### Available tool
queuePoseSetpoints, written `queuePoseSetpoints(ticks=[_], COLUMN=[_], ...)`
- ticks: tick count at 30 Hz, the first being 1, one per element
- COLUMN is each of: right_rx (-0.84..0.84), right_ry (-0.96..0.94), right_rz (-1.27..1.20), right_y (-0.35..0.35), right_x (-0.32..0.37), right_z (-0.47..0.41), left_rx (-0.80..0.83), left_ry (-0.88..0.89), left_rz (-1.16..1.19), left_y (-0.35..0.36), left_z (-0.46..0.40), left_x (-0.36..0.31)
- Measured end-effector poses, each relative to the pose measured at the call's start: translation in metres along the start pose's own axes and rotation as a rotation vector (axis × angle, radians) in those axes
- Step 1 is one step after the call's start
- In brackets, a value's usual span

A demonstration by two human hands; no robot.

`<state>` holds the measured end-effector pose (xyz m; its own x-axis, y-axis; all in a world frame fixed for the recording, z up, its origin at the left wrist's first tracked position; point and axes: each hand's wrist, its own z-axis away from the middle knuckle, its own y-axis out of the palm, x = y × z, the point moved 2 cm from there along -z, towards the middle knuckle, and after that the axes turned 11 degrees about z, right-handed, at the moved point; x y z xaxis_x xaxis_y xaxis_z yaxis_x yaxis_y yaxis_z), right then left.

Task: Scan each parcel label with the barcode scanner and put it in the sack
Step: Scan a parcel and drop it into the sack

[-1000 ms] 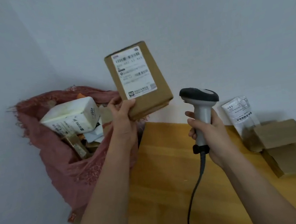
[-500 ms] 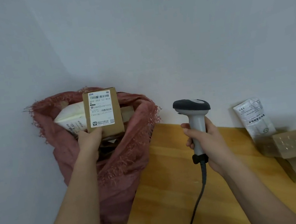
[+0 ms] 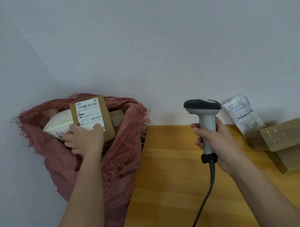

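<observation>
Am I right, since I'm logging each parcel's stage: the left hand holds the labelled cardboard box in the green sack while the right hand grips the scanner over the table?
Not quite. The head view shows the sack is reddish-pink, not green. The rest holds: the left hand holds the labelled cardboard box in it, and the right hand grips the scanner over the table.

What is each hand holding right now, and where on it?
Left hand grips the cardboard parcel at its lower edge, over the sack. Right hand grips the barcode scanner by its handle.
</observation>
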<state>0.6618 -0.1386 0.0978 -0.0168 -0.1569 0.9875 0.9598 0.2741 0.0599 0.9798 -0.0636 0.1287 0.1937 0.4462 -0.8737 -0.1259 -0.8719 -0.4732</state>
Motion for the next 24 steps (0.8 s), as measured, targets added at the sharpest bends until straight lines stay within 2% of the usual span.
queuePoseSetpoints(ticks=[2, 4, 7, 9, 11, 13, 15, 17, 19, 22, 24], right_rx=[-0.013, -0.019, -0.008, -0.004, -0.002, -0.001, 0.002, 0.012, 0.03, 0.044, 0.039], right_ry=[0.003, 0.006, 0.009, 0.01, 0.004, -0.006, -0.003, 0.009, 0.021, 0.027, 0.032], right_rz=[-0.016, -0.029, -0.017, -0.013, -0.01, -0.008, -0.016, -0.016, 0.001, 0.009, 0.006], right_y=[-0.009, -0.017, -0.026, -0.032, -0.037, -0.041, -0.042, -0.04, -0.036, -0.033, -0.032], right_x=[0.0, 0.0, 0.001, 0.002, 0.004, 0.006, 0.006, 0.005, 0.004, 0.002, 0.001], right_z=[0.0, -0.001, 0.0, 0.0, 0.001, 0.0, -0.001, -0.002, -0.002, -0.004, -0.005], left_rx=[0.008, 0.094, 0.403, 0.482, 0.433, 0.356, 0.361, 0.417, 0.434, 0.312, 0.262], left_ry=[0.1, 0.249, 0.385, 0.431, 0.491, 0.573, 0.68, 0.729, 0.695, 0.66, 0.512], left_rz=[0.0, -0.024, -0.348, -0.556, -0.512, -0.229, -0.108, -0.099, -0.103, -0.335, -0.465], left_y=[0.005, 0.01, 0.021, 0.026, 0.026, 0.024, 0.024, 0.025, 0.026, 0.03, 0.03], left_z=[0.008, 0.017, 0.033, 0.04, 0.046, 0.051, 0.057, 0.066, 0.069, 0.06, 0.05], left_x=[-0.006, -0.013, -0.012, -0.006, -0.011, -0.029, -0.043, -0.045, -0.037, -0.017, -0.007])
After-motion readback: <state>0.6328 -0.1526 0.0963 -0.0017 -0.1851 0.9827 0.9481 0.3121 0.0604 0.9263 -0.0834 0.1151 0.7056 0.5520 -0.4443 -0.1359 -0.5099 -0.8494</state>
